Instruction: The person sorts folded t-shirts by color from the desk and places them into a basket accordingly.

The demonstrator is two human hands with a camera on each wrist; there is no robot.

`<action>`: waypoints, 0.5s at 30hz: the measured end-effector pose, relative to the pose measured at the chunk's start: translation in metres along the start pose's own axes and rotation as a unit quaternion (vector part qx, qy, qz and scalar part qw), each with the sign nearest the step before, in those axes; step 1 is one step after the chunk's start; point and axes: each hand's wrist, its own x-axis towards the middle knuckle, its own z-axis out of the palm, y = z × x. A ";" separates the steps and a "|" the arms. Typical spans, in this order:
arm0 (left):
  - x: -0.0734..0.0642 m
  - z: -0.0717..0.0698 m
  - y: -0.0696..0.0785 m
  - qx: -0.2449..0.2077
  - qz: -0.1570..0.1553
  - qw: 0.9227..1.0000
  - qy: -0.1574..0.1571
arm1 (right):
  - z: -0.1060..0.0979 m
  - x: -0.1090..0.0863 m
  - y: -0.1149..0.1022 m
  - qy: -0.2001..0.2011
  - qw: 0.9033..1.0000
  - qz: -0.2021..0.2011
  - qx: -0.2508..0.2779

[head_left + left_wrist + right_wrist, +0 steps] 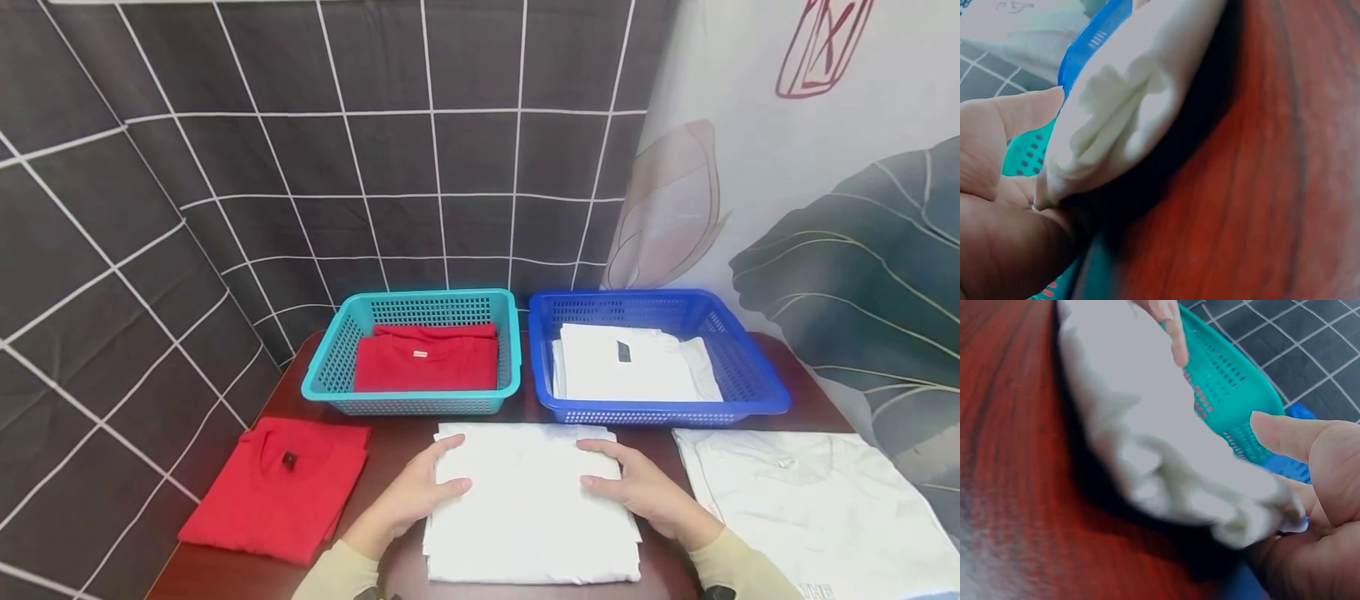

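Observation:
A folded white T-shirt (532, 517) lies flat in front of me, between my two hands. My left hand (416, 492) grips its left edge, thumb over the top, other fingers tucked below. On the opposite edge, my right hand (651, 493) holds it the same way. In the left wrist view, the shirt's folded layers (1116, 119) bulge beside the thumb, with dark shadow between cloth and table. The right wrist view shows the white cloth (1141, 419) stretching from the right hand toward the left hand's fingertips.
Behind stand a teal basket (318, 385) holding folded red shirts (427, 367) and a blue basket (761, 387) holding folded white shirts (637, 367). A folded red shirt (277, 492) lies left on the brown table (397, 567); another white shirt (817, 508) lies right. Gridded dark cloth (390, 158) hangs behind.

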 end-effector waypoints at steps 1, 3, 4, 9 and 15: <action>0.000 0.000 -0.001 0.008 0.007 1.000 0.002 | 0.001 0.001 0.001 -0.001 1.000 0.001 0.015; 0.000 0.000 -0.002 0.022 0.009 1.000 0.001 | 0.003 0.002 0.004 -0.006 0.999 -0.001 0.038; 0.000 -0.001 -0.002 0.030 0.010 1.000 -0.001 | 0.003 0.002 0.005 -0.005 0.999 -0.002 0.043; -0.001 -0.003 -0.002 0.046 0.014 0.999 -0.014 | 0.003 0.005 0.010 0.017 1.000 -0.011 0.010; 0.000 -0.005 -0.007 0.043 0.020 0.998 -0.030 | 0.003 0.006 0.012 0.036 0.999 -0.019 -0.024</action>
